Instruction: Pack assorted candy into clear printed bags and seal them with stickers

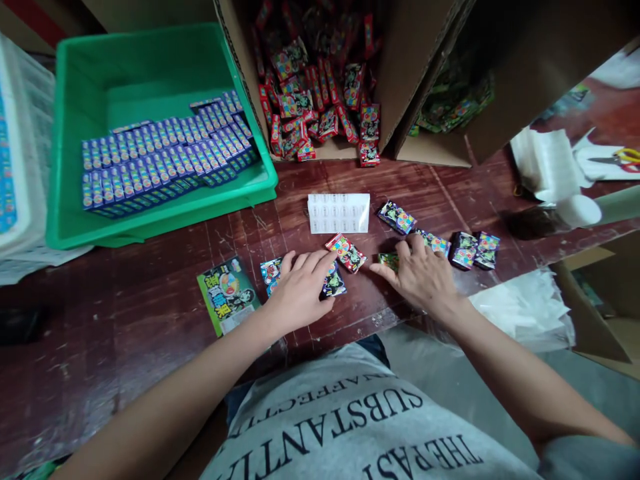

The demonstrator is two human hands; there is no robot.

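My left hand (pixel 303 287) lies palm down over the table with its fingers stretched out. Beneath and beside it are a blue small box (pixel 271 272) and a dark purple small box (pixel 333 280), both partly hidden. A red small box (pixel 346 253) rests just past its fingertips. My right hand (pixel 423 277) is spread, thumb apart from slightly bent fingers, over a green small box (pixel 389 261) and a purple small box (pixel 436 243). Contact under the palms is hidden. Another purple box (pixel 397 217) lies beyond it, and two dark boxes (pixel 464 250) sit to its right.
A green tub (pixel 165 233) holds rows of purple boxes. Behind the hands, an open carton (pixel 327 152) contains many red boxes. A sticker sheet (pixel 339 213) and a larger green packet (pixel 227 293) lie on the table (pixel 165 287). Scissors (pixel 620 160) are at far right.
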